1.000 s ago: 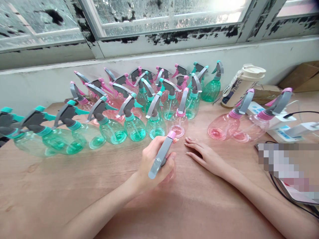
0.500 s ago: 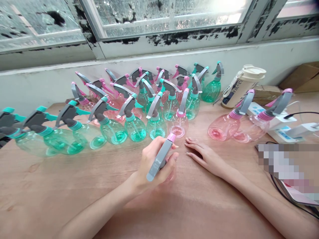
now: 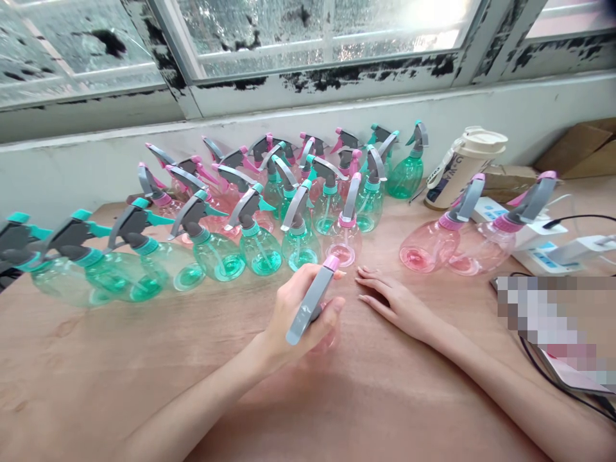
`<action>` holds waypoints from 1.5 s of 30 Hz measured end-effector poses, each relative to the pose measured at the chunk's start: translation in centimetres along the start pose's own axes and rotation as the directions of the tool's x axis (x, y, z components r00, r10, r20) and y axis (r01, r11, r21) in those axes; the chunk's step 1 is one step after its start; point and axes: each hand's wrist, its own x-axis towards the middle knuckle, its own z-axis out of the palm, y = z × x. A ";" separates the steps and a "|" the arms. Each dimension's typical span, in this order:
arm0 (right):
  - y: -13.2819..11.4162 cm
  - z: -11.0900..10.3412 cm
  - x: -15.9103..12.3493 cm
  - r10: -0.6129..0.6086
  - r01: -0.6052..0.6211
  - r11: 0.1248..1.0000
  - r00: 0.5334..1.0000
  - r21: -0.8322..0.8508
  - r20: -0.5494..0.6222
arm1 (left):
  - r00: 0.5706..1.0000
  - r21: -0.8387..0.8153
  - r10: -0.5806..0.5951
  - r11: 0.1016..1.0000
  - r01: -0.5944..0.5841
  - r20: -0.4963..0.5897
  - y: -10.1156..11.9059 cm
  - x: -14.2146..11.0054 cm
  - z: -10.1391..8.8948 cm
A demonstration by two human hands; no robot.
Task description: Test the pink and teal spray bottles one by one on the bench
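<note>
My left hand (image 3: 298, 308) is wrapped round the neck of a pink spray bottle (image 3: 312, 305) with a grey trigger head and a pink nozzle. The hand covers most of its clear pink body, which stands low over the table. To the right, my right hand (image 3: 392, 301) lies on the wooden table (image 3: 366, 404) with its fingers stretched out, holding nothing. Just beyond both hands stands another pink spray bottle (image 3: 342, 247). A row of green spray bottles, among them one (image 3: 260, 250) in front, stretches off to the left.
More pink and green bottles crowd along the wall. Two pink bottles (image 3: 430, 244) stand at the right, close to a power strip (image 3: 543, 253) with cables. Behind them are a lidded travel cup (image 3: 464, 167) and cardboard (image 3: 577, 154). A blurred-out device (image 3: 558, 333) lies at the right edge.
The view has shifted very slightly. My left hand keeps its grip on the pink spray bottle, and my right hand stays flat on the table.
</note>
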 end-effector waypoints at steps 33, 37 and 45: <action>-1.5 -5.4 -3.8 0.192 -0.195 0.981 0.976 -0.021 -0.102 | 0.990 -0.008 -0.003 1.000 0.002 -0.144 -1.8 0.9 6.0; -0.9 -9.0 -5.8 0.371 -0.355 0.928 0.865 0.110 -0.338 | 0.991 0.029 0.026 0.999 -0.023 -0.131 -2.5 5.2 9.0; 0.8 -13.0 -4.3 0.376 -0.403 0.911 0.731 0.084 -0.569 | 0.993 0.099 0.012 0.995 0.000 -0.118 -2.0 11.0 11.4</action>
